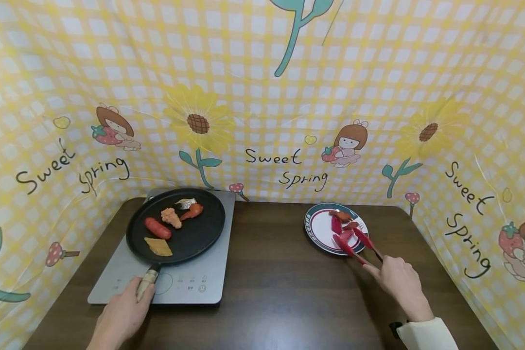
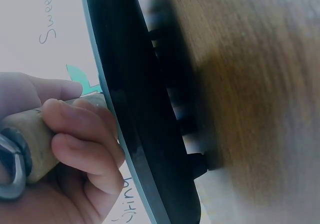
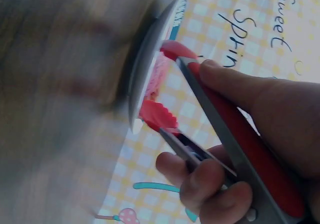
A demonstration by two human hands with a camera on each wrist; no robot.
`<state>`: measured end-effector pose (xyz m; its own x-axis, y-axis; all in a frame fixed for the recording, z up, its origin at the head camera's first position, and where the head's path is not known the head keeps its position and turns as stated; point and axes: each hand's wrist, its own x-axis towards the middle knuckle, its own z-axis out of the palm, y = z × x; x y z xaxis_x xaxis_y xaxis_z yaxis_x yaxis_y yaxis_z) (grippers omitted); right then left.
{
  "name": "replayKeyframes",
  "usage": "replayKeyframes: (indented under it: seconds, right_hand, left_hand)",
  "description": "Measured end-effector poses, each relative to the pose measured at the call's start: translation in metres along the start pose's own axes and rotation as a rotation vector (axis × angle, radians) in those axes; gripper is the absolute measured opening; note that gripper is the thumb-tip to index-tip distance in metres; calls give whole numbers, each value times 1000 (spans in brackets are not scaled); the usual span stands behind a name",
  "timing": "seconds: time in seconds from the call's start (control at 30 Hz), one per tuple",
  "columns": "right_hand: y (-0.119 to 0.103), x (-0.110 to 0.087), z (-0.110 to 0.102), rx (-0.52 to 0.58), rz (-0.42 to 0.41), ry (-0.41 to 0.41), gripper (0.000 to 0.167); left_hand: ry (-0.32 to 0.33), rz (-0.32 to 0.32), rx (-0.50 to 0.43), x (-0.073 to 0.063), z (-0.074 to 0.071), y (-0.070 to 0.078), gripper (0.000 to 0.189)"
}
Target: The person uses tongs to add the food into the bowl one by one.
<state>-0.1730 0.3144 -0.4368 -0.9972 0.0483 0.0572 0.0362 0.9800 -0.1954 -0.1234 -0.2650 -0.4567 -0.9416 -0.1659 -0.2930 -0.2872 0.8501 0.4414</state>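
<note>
Yellow-and-white checked cloth [image 1: 262,97] walls in the far edge and both sides of the dark brown wooden tabletop [image 1: 271,282]. Near its far right corner lies your round white plate with a dark green patterned rim [image 1: 321,228], carrying small deep-pink pieces [image 1: 336,224] and browned pieces [image 1: 340,215]. Your right hand [image 1: 398,282] has its thumb and fingers wrapped around metal tongs with red scalloped tips [image 1: 347,247]; the tips stand apart over the plate, with pink food between them. Whether they pinch it, you cannot tell.

Your left hand [image 1: 124,308] grasps the pale, wood-look handle [image 1: 148,283] of the round black flat pan [image 1: 201,233], on a silver-grey flat cooktop [image 1: 216,272] towards the tabletop's left edge. A red sausage [image 1: 157,228] and other small pieces sit on the pan's left and far parts.

For a sound hold, keep the tips low and level with the plate, and squeeze evenly on one piece, since neighbours lie close. Hold the handle steady meanwhile.

Mind the plate's raised rim and the cloth just behind it. Your roomiest path is the middle stretch of tabletop between plate and cooktop; the pan's right half offers bare surface.
</note>
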Motion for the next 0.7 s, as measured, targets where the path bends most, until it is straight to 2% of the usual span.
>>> replayKeyframes:
  seconds: [0.5, 0.7]
  right_hand:
    - [4, -4, -15, -18, -11, -20, 47]
    - [8, -2, -17, -33, -19, 8, 40]
  left_hand:
    - [12, 3, 0, 0, 1, -1, 76]
    - [19, 14, -2, -1, 2, -1, 74]
